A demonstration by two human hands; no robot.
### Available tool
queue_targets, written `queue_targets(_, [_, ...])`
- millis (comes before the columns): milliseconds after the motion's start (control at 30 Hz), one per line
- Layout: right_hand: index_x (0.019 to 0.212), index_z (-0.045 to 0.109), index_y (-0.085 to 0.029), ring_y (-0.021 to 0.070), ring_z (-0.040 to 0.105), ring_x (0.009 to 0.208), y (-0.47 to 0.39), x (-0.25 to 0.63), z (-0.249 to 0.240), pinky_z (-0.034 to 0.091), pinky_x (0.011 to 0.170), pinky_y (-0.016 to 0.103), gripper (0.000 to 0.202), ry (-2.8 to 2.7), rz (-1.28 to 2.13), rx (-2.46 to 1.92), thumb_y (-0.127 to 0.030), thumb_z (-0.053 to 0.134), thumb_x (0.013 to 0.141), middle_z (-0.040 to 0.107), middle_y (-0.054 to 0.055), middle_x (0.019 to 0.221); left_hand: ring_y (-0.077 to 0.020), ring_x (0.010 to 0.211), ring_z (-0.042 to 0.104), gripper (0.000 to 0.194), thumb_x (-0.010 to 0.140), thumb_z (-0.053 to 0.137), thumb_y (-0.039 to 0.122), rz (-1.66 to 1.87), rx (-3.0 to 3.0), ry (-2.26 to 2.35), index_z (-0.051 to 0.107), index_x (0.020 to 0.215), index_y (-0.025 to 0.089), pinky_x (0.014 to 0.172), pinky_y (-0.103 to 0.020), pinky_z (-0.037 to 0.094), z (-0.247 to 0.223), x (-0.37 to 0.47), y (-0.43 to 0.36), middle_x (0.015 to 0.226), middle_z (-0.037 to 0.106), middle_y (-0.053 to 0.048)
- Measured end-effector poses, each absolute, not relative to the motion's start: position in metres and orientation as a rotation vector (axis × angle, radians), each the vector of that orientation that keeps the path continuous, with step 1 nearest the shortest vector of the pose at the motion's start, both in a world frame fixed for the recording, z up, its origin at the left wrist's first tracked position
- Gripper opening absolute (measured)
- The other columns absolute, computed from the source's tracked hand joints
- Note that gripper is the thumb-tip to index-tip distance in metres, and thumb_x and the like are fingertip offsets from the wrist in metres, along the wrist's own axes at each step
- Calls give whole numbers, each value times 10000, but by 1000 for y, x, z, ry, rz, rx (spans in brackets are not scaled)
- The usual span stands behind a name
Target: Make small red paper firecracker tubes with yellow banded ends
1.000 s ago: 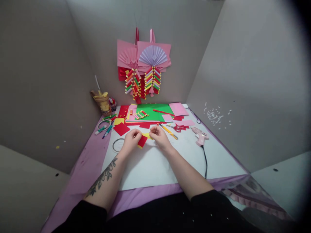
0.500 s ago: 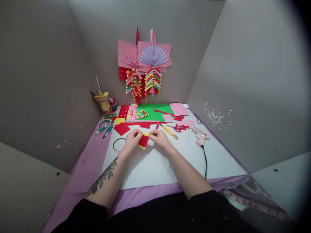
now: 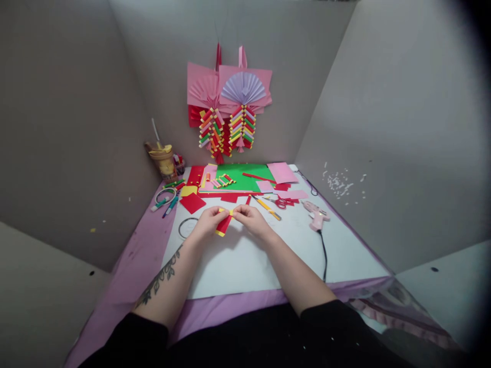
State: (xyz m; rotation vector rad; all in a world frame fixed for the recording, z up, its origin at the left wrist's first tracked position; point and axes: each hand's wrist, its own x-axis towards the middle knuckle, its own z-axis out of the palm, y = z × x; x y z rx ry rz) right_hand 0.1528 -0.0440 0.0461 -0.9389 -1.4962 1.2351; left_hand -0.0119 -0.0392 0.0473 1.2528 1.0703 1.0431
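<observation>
A small piece of red paper with yellow edges is held above the white board, between my two hands. My left hand pinches its left side, thumb on top. From the right, my right hand pinches the yellow upper edge near the corner. The free end of the paper hangs toward me, and part of it is hidden behind my fingers. Beside my left hand lies a black ring, and a red paper square is just behind it.
Right of my hands lie a yellow utility knife, red-handled scissors and a pink glue gun with a black cord. Small paper rolls rest on green paper. Paper fan decorations hang on the back wall.
The red paper has turned and looks narrower, its free end shifted slightly left. My left hand has tilted a little; both hands keep their pinch.
</observation>
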Motion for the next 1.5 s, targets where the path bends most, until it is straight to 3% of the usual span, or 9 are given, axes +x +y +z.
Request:
queue_targets(667, [784, 549, -199, 173, 525, 804, -44, 158, 45, 424, 690, 297, 110, -1788, 420, -860, -230, 465, 848, 561, 44, 808, -47, 469, 425, 222, 623, 709, 269, 945, 778, 775, 529, 626, 139, 449, -161, 326, 55, 1, -48, 524, 472, 44])
queue_targets(800, [847, 614, -205, 200, 550, 829, -27, 179, 33, 432, 734, 333, 155, -1705, 333, -1142, -217, 460, 836, 620, 65, 844, -67, 485, 451, 232, 652, 697, 337, 1067, 963, 894, 570, 655, 143, 461, -183, 332, 52, -3, -45, 555, 530, 28])
queue_targets(933, [977, 642, -182, 288, 504, 1008, -15, 196, 25, 379, 858, 426, 268, -1557, 151, -1577, -137, 527, 739, 623, 141, 1002, -100, 583, 523, 263, 609, 733, 345, 1198, 988, 1000, 657, 742, 131, 546, -205, 391, 44, -5, -38, 671, 625, -7])
queue_targets(1033, [943, 627, -179, 255, 527, 969, -20, 186, 29, 414, 817, 382, 217, -1549, 340, -1430, -208, 505, 766, 614, 121, 1015, -140, 671, 569, 307, 619, 720, 375, 1223, 998, 1063, 688, 801, 131, 610, -234, 422, 38, -4, -35, 775, 673, -39])
queue_targets(1167, [759, 564, -187, 154, 528, 670, -34, 155, 38, 426, 624, 270, 170, -1514, 818, -1111, -355, 539, 757, 587, 13, 729, -142, 618, 545, 341, 671, 656, 456, 1130, 1181, 1094, 691, 745, 126, 584, -241, 394, 34, -3, -36, 679, 651, -20])
queue_targets(1267, [647, 514, -186, 120, 461, 578, -38, 146, 39, 378, 565, 244, 175, -1453, 949, -1068, -335, 571, 720, 506, -28, 608, -121, 570, 495, 360, 691, 625, 479, 1064, 1299, 1101, 671, 681, 122, 556, -233, 357, 35, -2, -38, 599, 595, 3])
queue_targets(1500, [595, 486, -185, 78, 338, 456, -32, 156, 33, 269, 472, 223, 251, -1295, 1268, -926, -363, 655, 645, 409, -69, 483, -85, 486, 361, 393, 714, 592, 494, 1022, 1380, 1013, 558, 551, 138, 485, -225, 268, 37, -5, -37, 494, 431, 37])
